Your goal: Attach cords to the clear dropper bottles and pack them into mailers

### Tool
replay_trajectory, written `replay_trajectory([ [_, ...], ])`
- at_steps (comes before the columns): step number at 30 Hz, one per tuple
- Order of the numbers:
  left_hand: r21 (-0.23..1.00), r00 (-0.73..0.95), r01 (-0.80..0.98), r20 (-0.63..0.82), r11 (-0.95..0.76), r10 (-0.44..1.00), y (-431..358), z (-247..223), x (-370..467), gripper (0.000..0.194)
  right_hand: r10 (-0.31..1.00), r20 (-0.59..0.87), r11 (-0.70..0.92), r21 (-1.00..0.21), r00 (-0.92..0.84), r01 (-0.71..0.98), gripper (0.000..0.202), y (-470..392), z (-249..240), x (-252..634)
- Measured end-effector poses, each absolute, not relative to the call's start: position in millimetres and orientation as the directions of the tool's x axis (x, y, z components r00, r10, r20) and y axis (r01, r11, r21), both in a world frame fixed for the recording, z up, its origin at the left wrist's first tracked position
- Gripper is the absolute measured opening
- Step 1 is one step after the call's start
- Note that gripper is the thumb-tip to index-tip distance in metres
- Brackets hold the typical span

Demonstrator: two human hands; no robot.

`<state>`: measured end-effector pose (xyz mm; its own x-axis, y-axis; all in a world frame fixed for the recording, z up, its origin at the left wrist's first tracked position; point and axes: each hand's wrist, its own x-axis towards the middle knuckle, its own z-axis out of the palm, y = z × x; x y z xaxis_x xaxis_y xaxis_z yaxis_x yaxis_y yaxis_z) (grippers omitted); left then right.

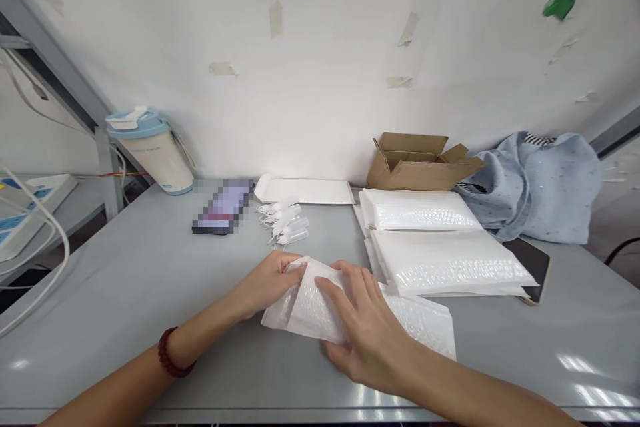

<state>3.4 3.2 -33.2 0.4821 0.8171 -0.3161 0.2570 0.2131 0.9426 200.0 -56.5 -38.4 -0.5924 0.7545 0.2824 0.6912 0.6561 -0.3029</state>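
Note:
A white bubble mailer (316, 310) is held between both hands over the front middle of the grey table. My left hand (274, 283) pinches its left end, thumb on top near the edge. Across its middle lies my right hand (363, 320), thumb beneath and fingers on the bubbly face. Part of a white bubble mailer (425, 320) also extends right from behind my right hand; whether it is the same piece I cannot tell. Just beyond the hands sit several small white plastic tubes with thin strings (287, 221). Another white mailer (305, 191) lies flat by the wall.
Stacked bubble mailers (445, 257) lie on the right, partly over a dark phone (533, 263). Behind them stand an open cardboard box (420, 173) and a light blue cloth bag (550, 187). A tumbler (155, 153) and a blurred phone (225, 207) are at left.

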Motion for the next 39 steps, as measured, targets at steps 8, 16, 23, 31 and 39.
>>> replay_trajectory([
  [8, 0.901, 0.486, 0.429, -0.172, -0.062, 0.857, 9, -34, -1, 0.033, 0.749, 0.310, 0.663, -0.364, -0.586, 0.654, 0.066, -54, -38, 200],
  [16, 0.741, 0.145, 0.669, -0.053, -0.058, 0.988, 24, -9, -32, 0.030, 0.841, 0.264, 0.539, -0.490, -0.472, 0.685, 0.063, -46, -34, 204],
  [23, 0.500, 0.212, 0.848, -0.013, -0.177, 0.977, 41, -27, -50, 0.027, 0.834, 0.292, 0.552, -0.482, -0.469, 0.680, 0.054, -45, -35, 206],
  [31, 0.668, 0.070, 0.726, 0.160, -0.161, 0.985, 37, -7, -55, 0.029, 0.856, 0.272, 0.516, -0.503, -0.440, 0.693, 0.051, -43, -38, 207],
  [39, 0.841, 0.164, 0.502, 0.136, -0.201, 0.977, 27, 15, -52, 0.017, 0.905, 0.203, 0.422, -0.535, -0.374, 0.731, 0.050, -41, -40, 206],
])
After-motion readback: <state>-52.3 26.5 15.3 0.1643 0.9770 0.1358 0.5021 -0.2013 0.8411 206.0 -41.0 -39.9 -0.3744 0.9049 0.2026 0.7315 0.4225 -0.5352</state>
